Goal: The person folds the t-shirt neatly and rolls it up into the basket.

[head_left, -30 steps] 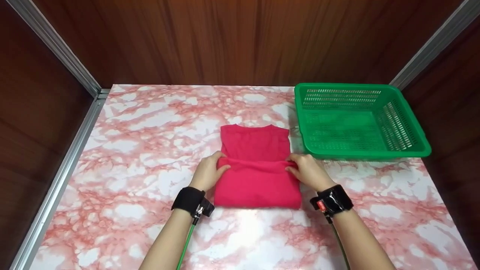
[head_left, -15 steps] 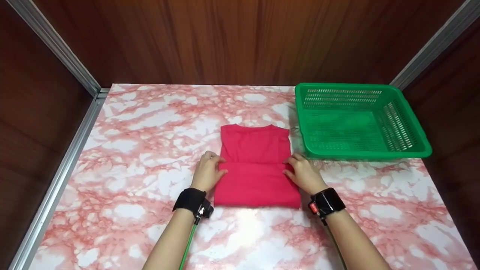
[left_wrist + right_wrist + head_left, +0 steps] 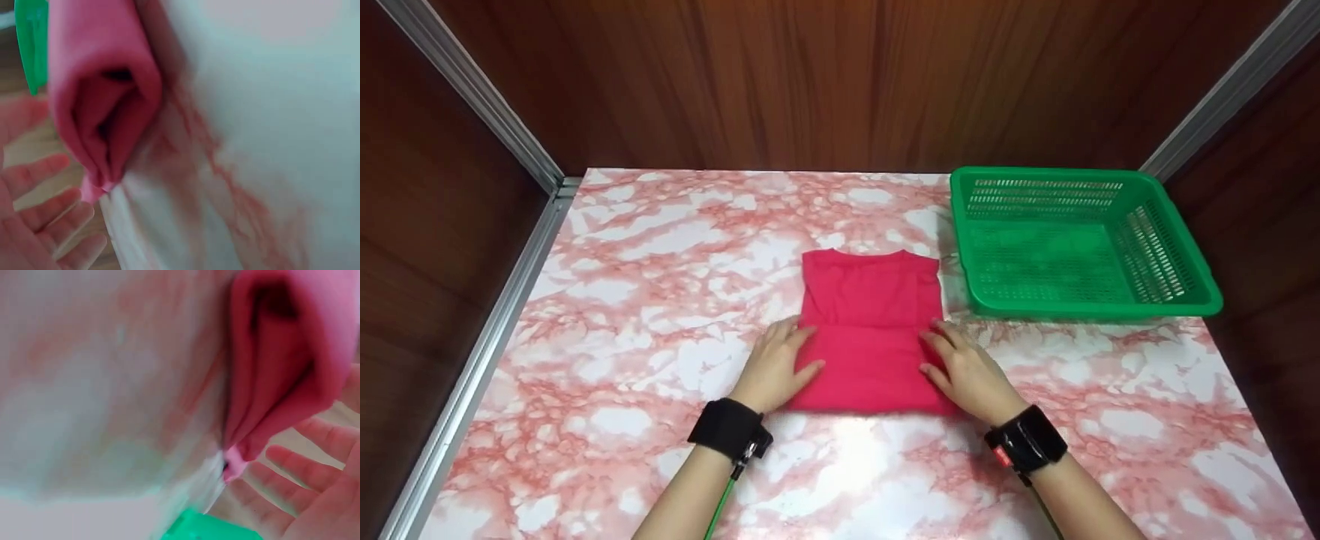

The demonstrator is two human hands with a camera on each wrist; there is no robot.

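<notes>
A red shirt (image 3: 870, 367) lies on the table, its near part folded over in layers and its neckline edge flat at the far side. My left hand (image 3: 774, 367) is at the shirt's left side, fingers spread, thumb and fingertip over the cloth. Mirroring it at the right side, my right hand (image 3: 971, 369) has its fingers extended above the folded part. In the left wrist view the rolled end of the shirt (image 3: 107, 90) shows hollow layers beside spread fingers (image 3: 50, 211). The right wrist view shows the other layered end (image 3: 287, 365) beside straight fingers (image 3: 304, 469).
A green plastic basket (image 3: 1042, 262) with slotted walls stands at the back right, close to the shirt's far right corner. The table (image 3: 645, 247) has a red and white marbled top. Brown wood panels (image 3: 840, 82) with metal edging enclose the back and both sides.
Both hands have let go of the folded edge, spread their fingers and drawn slightly back toward the body. The fold, bunched and held a second ago, now lies flat.
</notes>
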